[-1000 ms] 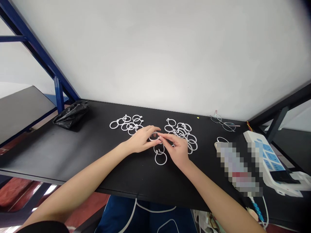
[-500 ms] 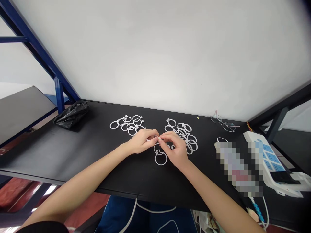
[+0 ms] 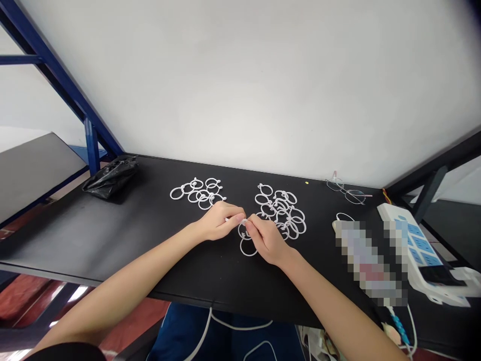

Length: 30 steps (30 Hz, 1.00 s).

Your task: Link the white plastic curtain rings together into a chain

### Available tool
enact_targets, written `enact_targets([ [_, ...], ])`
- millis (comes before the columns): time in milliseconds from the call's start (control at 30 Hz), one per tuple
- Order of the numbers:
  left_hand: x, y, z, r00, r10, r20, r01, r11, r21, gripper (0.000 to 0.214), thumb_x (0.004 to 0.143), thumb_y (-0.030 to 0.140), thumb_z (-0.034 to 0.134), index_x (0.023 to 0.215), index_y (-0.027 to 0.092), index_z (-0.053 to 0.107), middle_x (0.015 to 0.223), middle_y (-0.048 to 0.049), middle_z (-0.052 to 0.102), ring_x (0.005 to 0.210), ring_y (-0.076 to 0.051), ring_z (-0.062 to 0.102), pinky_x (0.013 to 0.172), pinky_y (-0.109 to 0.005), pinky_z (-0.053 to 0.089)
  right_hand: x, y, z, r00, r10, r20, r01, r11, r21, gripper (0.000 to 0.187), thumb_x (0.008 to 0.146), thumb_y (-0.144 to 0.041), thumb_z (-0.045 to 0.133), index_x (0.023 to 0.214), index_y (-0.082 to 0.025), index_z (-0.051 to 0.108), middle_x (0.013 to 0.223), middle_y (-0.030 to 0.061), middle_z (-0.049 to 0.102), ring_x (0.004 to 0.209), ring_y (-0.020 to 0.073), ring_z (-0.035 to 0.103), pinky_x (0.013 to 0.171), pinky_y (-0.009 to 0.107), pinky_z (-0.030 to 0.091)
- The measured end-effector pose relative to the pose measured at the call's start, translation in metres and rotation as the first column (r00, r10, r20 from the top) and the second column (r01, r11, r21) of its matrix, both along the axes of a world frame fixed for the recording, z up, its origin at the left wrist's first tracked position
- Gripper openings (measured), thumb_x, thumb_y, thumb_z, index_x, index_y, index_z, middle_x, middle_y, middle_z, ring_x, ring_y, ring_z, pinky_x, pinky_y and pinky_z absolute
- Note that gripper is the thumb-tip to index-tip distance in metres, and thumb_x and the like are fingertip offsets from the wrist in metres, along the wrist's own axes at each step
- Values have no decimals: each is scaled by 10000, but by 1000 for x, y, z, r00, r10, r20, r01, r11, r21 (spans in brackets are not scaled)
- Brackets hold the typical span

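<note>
My left hand is closed, its thumb and fingers pinching a white plastic ring with a small tab. From the other side, my right hand grips the same ring near its tab, fingers curled and thumb pressed forward. Most of that ring is hidden by the fingers. Right under the hands lie a couple of loose white rings, partly covered by my right hand. Beyond and to the right is a heap of similar rings; a second heap lies beyond my left hand.
A crumpled black plastic bag lies at the left of the black table. To the right are eyeglasses, a blurred-out long object and a white power strip. A white wall closes off the back.
My right hand's fingers have curled in tighter and its thumb has come forward over the ring's tab. More of the right heap shows now. My left hand has hardly moved.
</note>
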<state>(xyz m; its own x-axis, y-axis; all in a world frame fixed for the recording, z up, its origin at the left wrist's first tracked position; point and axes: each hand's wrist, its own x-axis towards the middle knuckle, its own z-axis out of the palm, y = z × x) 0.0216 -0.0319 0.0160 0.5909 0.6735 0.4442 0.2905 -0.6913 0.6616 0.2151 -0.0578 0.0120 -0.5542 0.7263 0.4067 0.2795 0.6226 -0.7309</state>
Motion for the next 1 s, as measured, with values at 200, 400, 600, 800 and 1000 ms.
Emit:
enact_targets([
  [200,1,-3,2,999,50,2,-50,999,5,374,941,304,328,689,152,559,563,21,474,507,-99,400,538,-237,340,-1,0,0,1000,25,-8,-25,999,-22,279,1000,-232,361,723,-220,325,585,-66,339,481,82,322,495,233,278],
  [400,4,-6,5,994,104,12,-105,994,14,275,854,229,362,641,160,522,514,43,402,468,-86,335,505,-229,306,0,0,0,999,47,-28,-49,997,-67,286,1000,-236,375,718,-216,331,583,-69,324,487,79,308,500,234,271],
  [600,5,-7,5,994,109,29,-109,994,15,234,812,194,372,624,160,509,500,51,366,455,-80,309,493,-227,293,0,-2,-1,999,44,-26,-45,996,-81,281,1001,-243,373,724,-215,336,581,-71,329,486,79,305,502,238,267],
  [800,6,-7,3,993,115,28,-115,993,-5,241,816,198,372,600,163,474,492,53,345,451,-76,285,483,-224,280,0,-1,-3,999,50,-13,-52,994,-101,278,1007,-258,356,732,-217,340,576,-71,334,483,83,307,500,241,271],
  [1000,7,-6,1,994,104,27,-104,994,-19,269,835,200,360,584,165,450,482,54,332,444,-74,270,474,-224,270,0,-1,-2,998,55,-24,-57,993,-103,282,1008,-262,353,730,-218,339,581,-69,340,485,84,307,497,240,274],
])
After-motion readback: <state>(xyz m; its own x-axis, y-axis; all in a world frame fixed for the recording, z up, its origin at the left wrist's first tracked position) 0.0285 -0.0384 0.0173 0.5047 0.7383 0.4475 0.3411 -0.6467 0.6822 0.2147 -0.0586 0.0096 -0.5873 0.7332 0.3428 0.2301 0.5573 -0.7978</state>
